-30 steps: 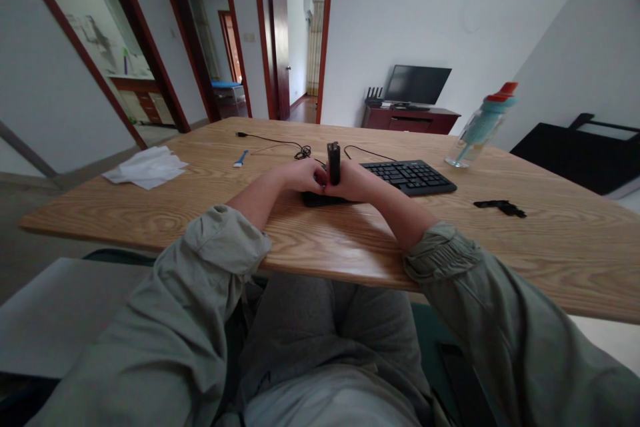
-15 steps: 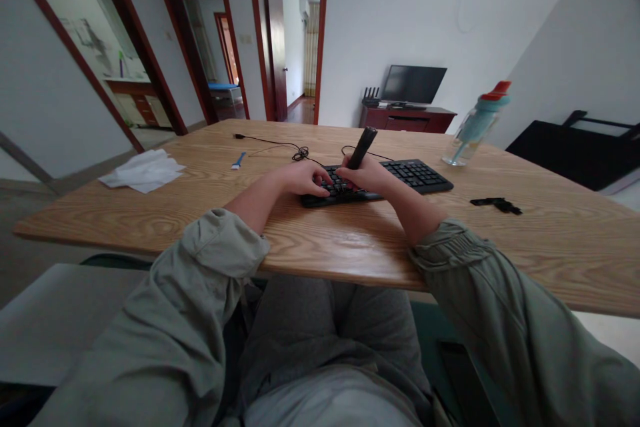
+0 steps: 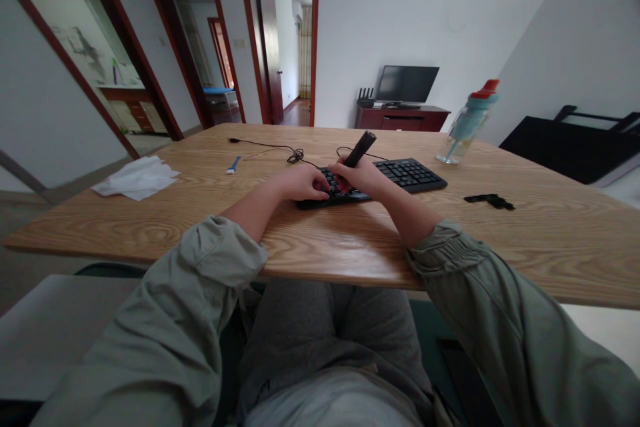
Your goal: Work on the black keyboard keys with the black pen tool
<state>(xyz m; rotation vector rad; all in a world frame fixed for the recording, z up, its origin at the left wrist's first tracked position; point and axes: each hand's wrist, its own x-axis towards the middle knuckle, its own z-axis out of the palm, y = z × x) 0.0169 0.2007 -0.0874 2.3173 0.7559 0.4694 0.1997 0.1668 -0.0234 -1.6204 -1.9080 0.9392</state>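
Black tool (image 3: 361,149), head view, is clasped aslant in the right hand (image 3: 365,176), probably for control, keyboard (image 3: 413,175) beneath that grip, left hand (image 3: 304,183) on it just leftward, seemingly to steady it, whether pinching anything I cannot tell.

Left sleeve (image 3: 150,327): loose, grey-green cloth, deeply creased, ending in a thick, bunched-up cuff (image 3: 233,247) below the elbow.
Right sleeve (image 3: 505,313): matching grey-green, softly folded, its cuff (image 3: 443,247) gathered into narrow pleats.
Left hand (image 3: 305,183) and right hand (image 3: 365,175): bare.
Trousers (image 3: 295,327): dark grey.
Top (image 3: 320,400): paler grey, wrinkled.
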